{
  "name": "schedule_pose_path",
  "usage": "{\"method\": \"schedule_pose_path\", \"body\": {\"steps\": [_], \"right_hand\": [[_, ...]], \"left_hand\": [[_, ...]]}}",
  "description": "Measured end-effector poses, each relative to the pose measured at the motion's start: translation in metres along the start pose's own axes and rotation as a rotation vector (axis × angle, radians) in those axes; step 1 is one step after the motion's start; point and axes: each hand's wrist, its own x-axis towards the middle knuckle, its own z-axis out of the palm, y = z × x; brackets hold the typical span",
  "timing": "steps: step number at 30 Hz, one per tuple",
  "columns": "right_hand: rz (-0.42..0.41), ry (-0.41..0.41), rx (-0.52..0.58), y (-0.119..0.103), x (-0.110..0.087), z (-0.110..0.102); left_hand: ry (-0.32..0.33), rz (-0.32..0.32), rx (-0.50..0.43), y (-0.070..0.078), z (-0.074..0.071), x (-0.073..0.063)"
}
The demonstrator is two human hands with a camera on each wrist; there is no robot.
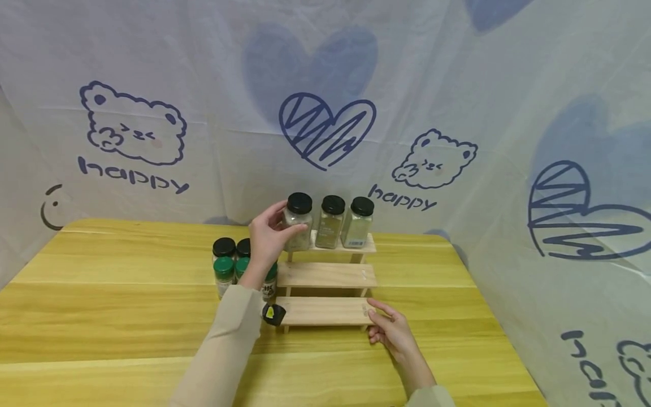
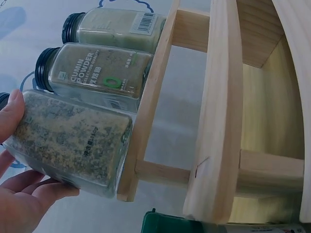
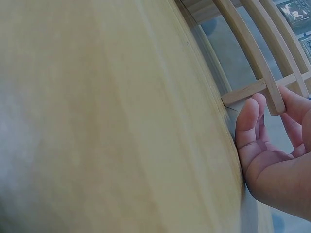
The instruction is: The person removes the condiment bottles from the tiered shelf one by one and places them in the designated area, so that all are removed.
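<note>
My left hand (image 1: 269, 234) grips a square glass jar (image 1: 298, 221) with a black lid, thumb on one side and fingers on the other. Speckled, flaky seasoning fills that jar (image 2: 73, 141), whose base is at the left end of the top tier. Beside it on that tier stand a cumin powder jar (image 2: 97, 73) and a jar of pale green powder (image 1: 358, 223). Down at the front, my right hand (image 1: 394, 333) pinches the right end of the lowest step of the three-tier wooden rack (image 1: 325, 311). In the right wrist view, thumb and fingers (image 3: 249, 116) lie around that step's end.
Left of the rack, several smaller jars with black lids (image 1: 224, 246) and green lids (image 1: 224, 267) stand close together, partly hidden by the left arm. A small black object with a yellow mark (image 1: 273, 314) is by the lowest step's left end. A printed cloth (image 1: 325, 73) hangs behind the table (image 1: 127, 316).
</note>
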Motion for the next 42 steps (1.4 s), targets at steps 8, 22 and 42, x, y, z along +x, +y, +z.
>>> {"method": "schedule_pose_path", "body": {"steps": [8, 22, 42], "right_hand": [[-0.002, -0.01, -0.005, -0.001, 0.001, 0.001], [0.0, -0.011, -0.006, -0.001, 0.001, 0.001], [0.002, -0.009, 0.035, -0.001, 0.001, 0.001]], "left_hand": [[0.028, 0.039, -0.021, 0.003, -0.003, -0.009], [0.01, 0.064, -0.047, 0.012, -0.016, -0.033], [0.089, 0.183, -0.059, 0.007, -0.031, -0.062]]}}
